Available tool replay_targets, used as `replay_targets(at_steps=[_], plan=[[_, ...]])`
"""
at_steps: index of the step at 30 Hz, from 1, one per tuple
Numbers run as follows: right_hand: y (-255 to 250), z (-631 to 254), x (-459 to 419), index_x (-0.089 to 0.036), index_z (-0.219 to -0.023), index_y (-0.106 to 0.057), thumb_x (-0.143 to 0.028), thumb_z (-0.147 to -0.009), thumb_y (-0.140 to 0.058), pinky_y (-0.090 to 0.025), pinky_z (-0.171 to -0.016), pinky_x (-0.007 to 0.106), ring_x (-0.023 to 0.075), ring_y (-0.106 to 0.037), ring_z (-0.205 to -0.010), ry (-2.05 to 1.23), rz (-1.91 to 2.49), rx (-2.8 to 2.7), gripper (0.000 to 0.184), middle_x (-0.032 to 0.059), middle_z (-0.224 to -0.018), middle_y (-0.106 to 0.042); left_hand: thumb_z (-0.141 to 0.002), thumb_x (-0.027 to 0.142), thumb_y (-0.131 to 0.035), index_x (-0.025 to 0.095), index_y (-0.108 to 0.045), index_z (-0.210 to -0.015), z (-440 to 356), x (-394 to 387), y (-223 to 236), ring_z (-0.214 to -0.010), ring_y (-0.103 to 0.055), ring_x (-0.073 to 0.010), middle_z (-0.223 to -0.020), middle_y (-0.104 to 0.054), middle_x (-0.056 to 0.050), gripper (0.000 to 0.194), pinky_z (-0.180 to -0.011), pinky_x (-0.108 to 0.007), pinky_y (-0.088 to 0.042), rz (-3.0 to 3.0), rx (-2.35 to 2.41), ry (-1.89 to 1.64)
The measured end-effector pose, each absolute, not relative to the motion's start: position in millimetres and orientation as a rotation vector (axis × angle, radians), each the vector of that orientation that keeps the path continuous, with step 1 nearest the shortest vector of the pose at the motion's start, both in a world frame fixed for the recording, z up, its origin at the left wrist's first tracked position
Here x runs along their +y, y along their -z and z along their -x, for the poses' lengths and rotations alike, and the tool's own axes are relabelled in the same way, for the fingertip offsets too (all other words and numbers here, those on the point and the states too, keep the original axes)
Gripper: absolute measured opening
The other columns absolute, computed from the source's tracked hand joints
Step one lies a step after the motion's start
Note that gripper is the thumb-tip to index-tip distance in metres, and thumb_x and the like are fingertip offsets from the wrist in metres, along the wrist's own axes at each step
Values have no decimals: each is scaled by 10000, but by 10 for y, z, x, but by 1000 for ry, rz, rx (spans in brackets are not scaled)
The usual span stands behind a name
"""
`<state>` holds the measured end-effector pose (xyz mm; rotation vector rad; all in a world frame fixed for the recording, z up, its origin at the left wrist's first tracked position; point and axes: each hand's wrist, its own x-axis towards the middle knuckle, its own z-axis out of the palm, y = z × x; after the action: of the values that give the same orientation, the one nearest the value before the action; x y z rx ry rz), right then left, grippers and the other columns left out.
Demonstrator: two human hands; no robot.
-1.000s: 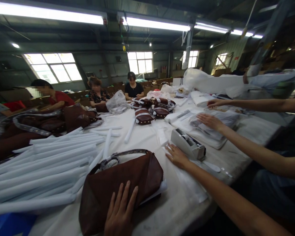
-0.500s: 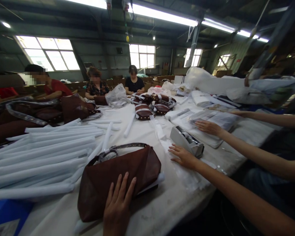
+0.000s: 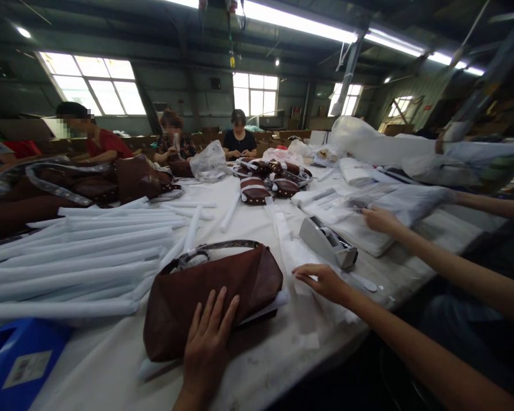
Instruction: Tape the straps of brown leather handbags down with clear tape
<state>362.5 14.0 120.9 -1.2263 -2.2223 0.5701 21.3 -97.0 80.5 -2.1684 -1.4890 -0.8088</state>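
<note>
A brown leather handbag with a wrapped strap lies on its side on the white-covered table, resting on a sheet of white paper. My left hand lies flat on its near side, fingers spread and open. To the right, my right hand has its fingers curled and pinches a long strip of thin white paper that runs away across the table. A grey tape dispenser stands just beyond that hand.
Several rolled white paper tubes lie to the left, with a blue bin at the near left corner. A co-worker's hand handles plastic bags on the right. More brown bags and seated people are at the far side.
My right hand has gone from lying flat beside the tape dispenser to curling on the white strip and pulling nearer. My left hand stays on the bag. The co-worker's hands moved right.
</note>
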Motion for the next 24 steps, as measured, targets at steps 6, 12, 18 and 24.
replay_targets(at_steps=[6,12,18,24], plan=[[-1401,-3490,-547,-270,-1073,-763,-471,-947,-576,-561,-918,322,219,-718,-991,-1145,1141,-2288,302,19,-1046,-771,-806,0,-396,273,-336,-1531,-172,-973,-828,-1458,-352,-246,-1572,-395,-64,777,-1231,-461,-254,2139,-1531,883],[-995,-3236,-216,-156,-1427,-528,-478,-964,-507,-364,-1178,492,314,-428,-1408,-394,1476,-2240,564,150,-1500,-481,-791,-3,-404,273,-295,-1547,-166,-972,-862,-1461,-345,-251,-1579,-382,-63,812,-1222,-463,-277,2136,-1525,914],[-590,-2856,80,-46,-1499,-383,-599,-937,-501,-226,-1218,552,360,-220,-1496,-283,1472,-2451,797,240,-1579,-295,-777,-9,-447,270,-268,-1554,-77,-936,-1023,-1433,-400,-247,-1582,-381,-53,845,-1198,-437,-334,2072,-1590,987],[-655,-2331,254,-34,-1496,-385,-656,-927,-470,-109,-1243,513,358,-161,-1512,-481,1357,-2439,847,230,-1601,-249,-821,102,-623,268,-314,-1537,-68,-790,-1347,-1289,-565,-262,-1498,-507,-48,798,-1085,-395,-475,1813,-1824,1154]])
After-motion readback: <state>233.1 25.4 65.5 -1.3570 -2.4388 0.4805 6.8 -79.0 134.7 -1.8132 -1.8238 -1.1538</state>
